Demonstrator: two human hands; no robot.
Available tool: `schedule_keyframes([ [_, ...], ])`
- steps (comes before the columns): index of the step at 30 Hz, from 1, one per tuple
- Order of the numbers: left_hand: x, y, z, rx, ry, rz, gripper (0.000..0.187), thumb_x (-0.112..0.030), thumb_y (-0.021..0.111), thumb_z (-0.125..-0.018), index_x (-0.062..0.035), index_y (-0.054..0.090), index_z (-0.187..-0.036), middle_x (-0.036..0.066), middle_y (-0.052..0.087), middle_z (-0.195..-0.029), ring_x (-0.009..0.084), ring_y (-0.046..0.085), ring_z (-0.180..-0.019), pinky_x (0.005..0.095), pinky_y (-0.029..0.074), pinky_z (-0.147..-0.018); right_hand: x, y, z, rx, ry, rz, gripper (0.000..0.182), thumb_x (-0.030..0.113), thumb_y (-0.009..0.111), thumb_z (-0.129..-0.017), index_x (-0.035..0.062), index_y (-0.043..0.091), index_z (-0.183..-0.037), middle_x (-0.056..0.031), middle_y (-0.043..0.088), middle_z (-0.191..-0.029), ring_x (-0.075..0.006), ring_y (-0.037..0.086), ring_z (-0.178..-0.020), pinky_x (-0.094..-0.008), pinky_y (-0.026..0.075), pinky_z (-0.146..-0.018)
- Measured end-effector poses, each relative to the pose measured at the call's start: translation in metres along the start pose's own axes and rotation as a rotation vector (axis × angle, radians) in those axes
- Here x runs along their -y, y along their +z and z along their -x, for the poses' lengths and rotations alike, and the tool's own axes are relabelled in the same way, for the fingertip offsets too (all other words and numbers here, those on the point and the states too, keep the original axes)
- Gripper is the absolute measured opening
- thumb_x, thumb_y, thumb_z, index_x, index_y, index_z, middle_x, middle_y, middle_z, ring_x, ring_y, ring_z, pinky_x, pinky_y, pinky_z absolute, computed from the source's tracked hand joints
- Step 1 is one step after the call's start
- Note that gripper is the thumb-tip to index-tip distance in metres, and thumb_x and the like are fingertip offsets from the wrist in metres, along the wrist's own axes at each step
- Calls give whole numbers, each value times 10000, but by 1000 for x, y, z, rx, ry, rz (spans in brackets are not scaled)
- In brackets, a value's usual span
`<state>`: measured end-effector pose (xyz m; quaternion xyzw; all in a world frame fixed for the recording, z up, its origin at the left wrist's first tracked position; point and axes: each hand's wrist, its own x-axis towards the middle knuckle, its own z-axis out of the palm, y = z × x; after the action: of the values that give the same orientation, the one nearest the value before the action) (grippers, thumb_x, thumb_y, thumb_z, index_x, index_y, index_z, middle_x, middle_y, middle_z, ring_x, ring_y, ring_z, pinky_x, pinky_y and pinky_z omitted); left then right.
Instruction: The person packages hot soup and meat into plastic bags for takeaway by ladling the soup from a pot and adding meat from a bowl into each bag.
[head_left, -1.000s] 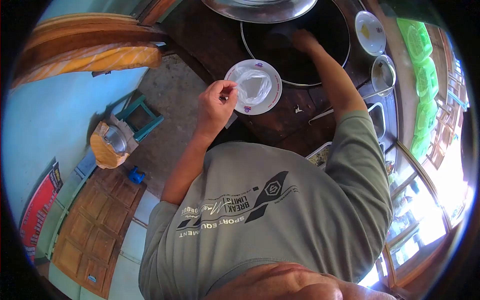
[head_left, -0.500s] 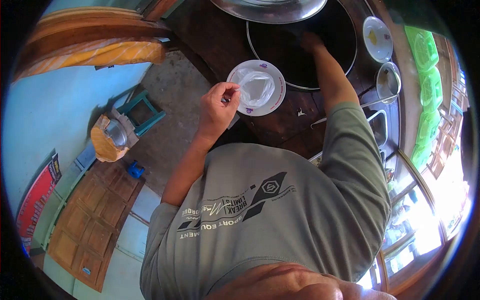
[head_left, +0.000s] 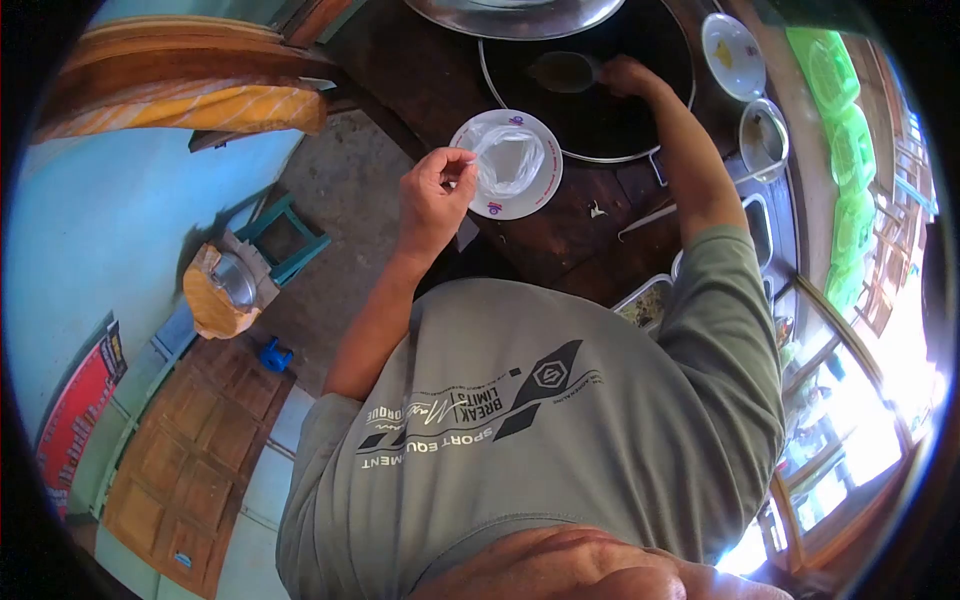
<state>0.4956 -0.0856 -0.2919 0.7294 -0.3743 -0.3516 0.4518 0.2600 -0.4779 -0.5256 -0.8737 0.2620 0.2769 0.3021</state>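
Note:
My left hand is closed in a pinch on the edge of a clear plastic bag. The bag lies opened out inside a white bowl with small printed marks on its rim. Over at the back, my right hand reaches inside a large dark pot. Its fingers are closed on a ladle, whose rounded bowl shows to the left of the hand. The pot's inside is too dark to make out its contents.
A large metal lid overlaps the pot's far edge. To the right stand a white bowl with something yellow and another bowl with a utensil. Trays sit near my right elbow. A green stool is at left.
The ladle now shows in the pot, raised into view at my right hand. My left hand still pinches the plastic bag. The whole view has shifted slightly.

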Motion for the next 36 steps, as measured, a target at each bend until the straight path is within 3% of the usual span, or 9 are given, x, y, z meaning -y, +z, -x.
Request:
schedule_keyframes([
  [2, 6, -1, -2, 20, 38, -10, 156, -38, 710, -920, 29, 691, -1059, 71, 720, -913, 84, 688, -770, 254, 617, -635, 30, -30, 48, -2, 65, -196, 211, 224, 623, -980, 35, 709, -1016, -78, 660, -774, -180, 627, -671, -341, 517, -614],
  [4, 10, -2, -6, 28, 58, -1, 151, -45, 707, -924, 26, 692, -1057, 65, 718, -908, 78, 682, -762, 254, 614, -631, 57, -53, 88, -34, 257, -502, 233, 254, 634, -998, 40, 715, -1037, -24, 617, -746, -111, 562, -636, -289, 478, -579],
  [7, 10, -5, -11, 51, 87, 29, 142, -59, 699, -933, 22, 688, -1049, 62, 715, -896, 75, 677, -755, 252, 608, -621, 82, -80, 143, -57, 231, -724, 261, 268, 649, -1001, 10, 689, -985, -19, 579, -695, -107, 519, -587, -289, 448, -554],
  [13, 11, -3, -15, 34, 97, 134, 128, -75, 713, -893, 20, 689, -975, 91, 729, -808, 136, 715, -665, 270, 571, -604, 128, -119, 233, -104, 157, -602, 310, 324, 603, -1035, 31, 702, -1033, 15, 587, -718, -86, 531, -609, -248, 449, -556],
  [15, 14, -4, -15, 70, 84, 128, 134, -80, 702, -922, 11, 687, -1019, 73, 726, -834, 113, 707, -712, 263, 594, -602, 146, -130, 260, -113, 148, -588, 310, 328, 603, -1035, 34, 703, -1029, 17, 587, -720, -83, 530, -611, -248, 451, -559],
  [23, 20, -1, -19, 69, 16, 257, 142, -95, 706, -915, 26, 692, -988, 87, 737, -804, 147, 725, -673, 284, 608, -626, 211, -155, 324, -207, 158, -384, 318, 383, 589, -1031, 97, 700, -947, 33, 561, -694, -74, 516, -589, -256, 437, -539],
  [26, 14, -4, -18, 75, 17, 251, 141, -94, 705, -916, 28, 696, -985, 87, 739, -811, 147, 729, -687, 286, 613, -623, 242, -164, 332, -153, 235, -335, 277, 332, 605, -1033, 77, 710, -1046, 22, 567, -731, -53, 531, -645, -225, 440, -564],
  [32, 12, -4, -14, 61, 30, 241, 136, -91, 706, -913, 31, 701, -971, 93, 741, -810, 143, 730, -695, 283, 611, -642, 288, -159, 333, -251, 237, -151, 355, 388, 585, -1014, 58, 714, -1010, -20, 585, -696, -118, 560, -610, -303, 481, -595],
  [36, 18, -2, -14, 59, 26, 252, 137, -89, 706, -910, 32, 708, -974, 97, 743, -811, 141, 729, -694, 281, 607, -647, 310, -157, 330, -299, 198, -32, 343, 334, 586, -1005, 17, 714, -1029, -124, 675, -802, -251, 655, -723, -395, 526, -715],
])
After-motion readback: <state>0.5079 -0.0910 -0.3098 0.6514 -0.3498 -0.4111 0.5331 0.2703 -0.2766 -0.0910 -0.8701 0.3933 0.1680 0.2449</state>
